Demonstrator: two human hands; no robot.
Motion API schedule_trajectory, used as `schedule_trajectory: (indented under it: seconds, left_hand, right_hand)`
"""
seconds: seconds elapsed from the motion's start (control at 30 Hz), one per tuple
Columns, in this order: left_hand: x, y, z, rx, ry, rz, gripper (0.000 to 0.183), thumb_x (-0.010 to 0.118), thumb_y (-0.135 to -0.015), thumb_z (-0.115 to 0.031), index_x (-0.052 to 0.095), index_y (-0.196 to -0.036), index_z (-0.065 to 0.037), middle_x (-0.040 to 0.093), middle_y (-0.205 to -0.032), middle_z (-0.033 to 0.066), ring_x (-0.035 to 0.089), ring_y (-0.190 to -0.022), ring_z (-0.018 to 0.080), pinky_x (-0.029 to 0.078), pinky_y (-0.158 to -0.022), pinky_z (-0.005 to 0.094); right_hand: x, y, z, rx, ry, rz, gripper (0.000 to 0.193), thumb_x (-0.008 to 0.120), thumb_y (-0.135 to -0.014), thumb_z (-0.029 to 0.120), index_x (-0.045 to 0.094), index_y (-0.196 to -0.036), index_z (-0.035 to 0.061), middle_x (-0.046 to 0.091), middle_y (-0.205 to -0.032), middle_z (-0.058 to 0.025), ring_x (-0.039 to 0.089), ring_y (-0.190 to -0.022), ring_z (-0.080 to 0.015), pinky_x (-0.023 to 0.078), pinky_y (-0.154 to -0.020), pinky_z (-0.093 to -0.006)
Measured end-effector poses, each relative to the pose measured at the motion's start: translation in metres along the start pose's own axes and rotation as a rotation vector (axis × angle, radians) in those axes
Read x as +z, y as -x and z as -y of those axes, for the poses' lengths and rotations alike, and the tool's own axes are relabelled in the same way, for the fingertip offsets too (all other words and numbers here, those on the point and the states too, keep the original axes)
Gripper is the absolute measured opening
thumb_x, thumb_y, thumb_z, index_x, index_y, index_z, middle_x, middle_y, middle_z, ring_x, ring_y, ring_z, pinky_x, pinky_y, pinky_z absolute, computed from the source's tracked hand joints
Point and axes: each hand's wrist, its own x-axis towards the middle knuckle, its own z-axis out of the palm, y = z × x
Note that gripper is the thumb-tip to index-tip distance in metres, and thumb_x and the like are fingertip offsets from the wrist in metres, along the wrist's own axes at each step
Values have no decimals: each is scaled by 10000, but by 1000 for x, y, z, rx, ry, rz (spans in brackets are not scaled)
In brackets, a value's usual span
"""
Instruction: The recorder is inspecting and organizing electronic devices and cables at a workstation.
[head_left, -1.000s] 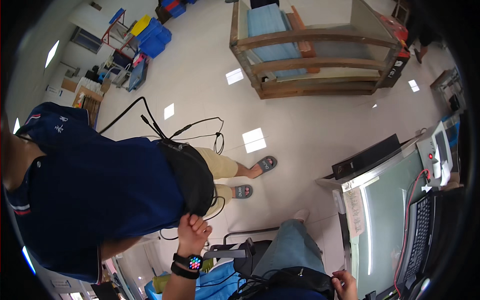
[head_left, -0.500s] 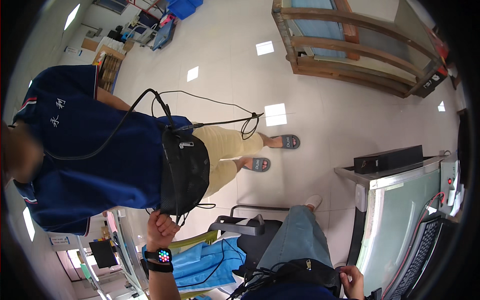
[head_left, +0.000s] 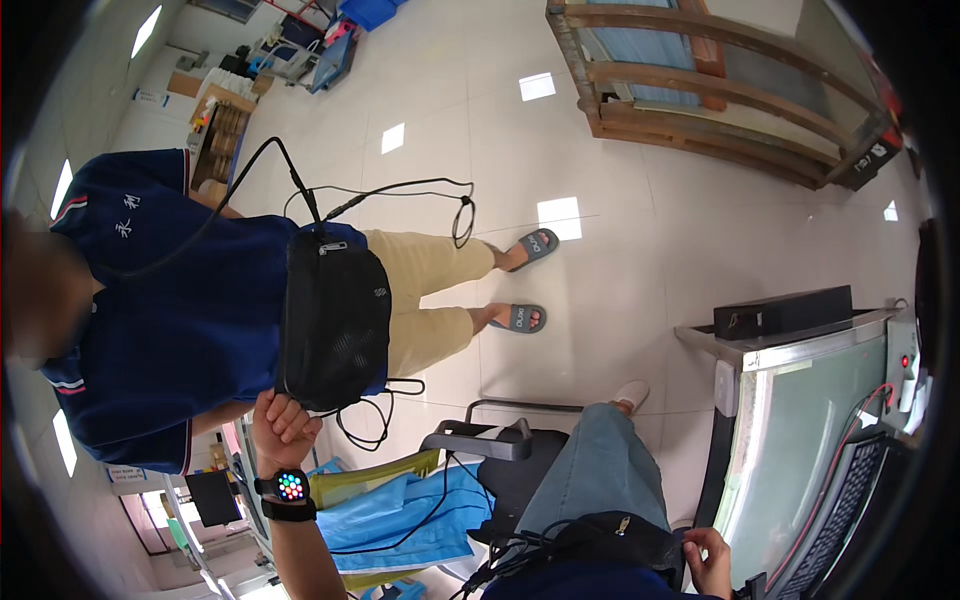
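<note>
At the left, my left hand, with a dark watch on its wrist, is closed at the lower corner of a black zipped waist bag. Another person in a navy shirt and yellow trousers wears that bag, and a black cable rises from it. A second black waist bag sits at my own waist, with dark cords bunched beside it. My right hand has its fingers curled in against the end of this bag; its fingertips are partly hidden.
Below my left arm, a blue cloth lies over a green-framed chair with a black armrest. To the right stand a glass-topped table, a black box and a keyboard. A wooden frame occupies the far right.
The other person's waist bag has swung round to show its front, and their feet have shifted. My left hand has moved slightly left and up with the bag's corner. My right hand stays put.
</note>
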Motion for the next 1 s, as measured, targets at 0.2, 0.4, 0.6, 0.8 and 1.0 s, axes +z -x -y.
schedule_trajectory:
  seconds: [0.2,0.4,0.6,0.8,1.0]
  left_hand:
    - [2,-15,-3,-9,-1,32,452,338,-962,-296,371,-521,-201,305,-419,-65,288,-351,88,344,-564,281]
    - [3,-13,-12,23,40,21,436,366,-949,-286,375,-523,-199,298,-417,-68,261,-351,83,319,-541,277]
    - [-14,-9,-13,47,121,-47,425,374,-943,-278,376,-526,-200,294,-418,-67,243,-354,85,294,-536,271]
    - [-22,7,-8,66,142,-33,418,365,-943,-267,367,-531,-196,299,-424,-65,250,-364,87,299,-541,274]
    - [-14,-22,5,43,-12,-19,400,395,-961,-275,376,-577,-167,292,-446,-41,286,-371,88,338,-536,276]
  right_hand:
    - [4,7,-6,-42,-63,-59,184,577,-950,140,612,-1063,-1,649,-989,-114,587,-947,-192,479,-817,-314]
    - [10,24,-16,-17,-108,-92,200,563,-957,141,602,-1101,8,645,-1000,-109,581,-944,-171,479,-791,-297]
    - [11,34,-25,32,-114,-85,200,557,-957,145,601,-1102,14,644,-1000,-105,587,-928,-170,488,-754,-303]
    - [8,40,-27,-18,-44,-75,188,559,-953,131,603,-1096,17,645,-1015,-103,596,-931,-179,491,-756,-306]
    - [27,46,-78,-166,104,-310,155,649,-829,60,635,-968,-6,658,-874,-124,648,-804,-226,503,-752,-319]
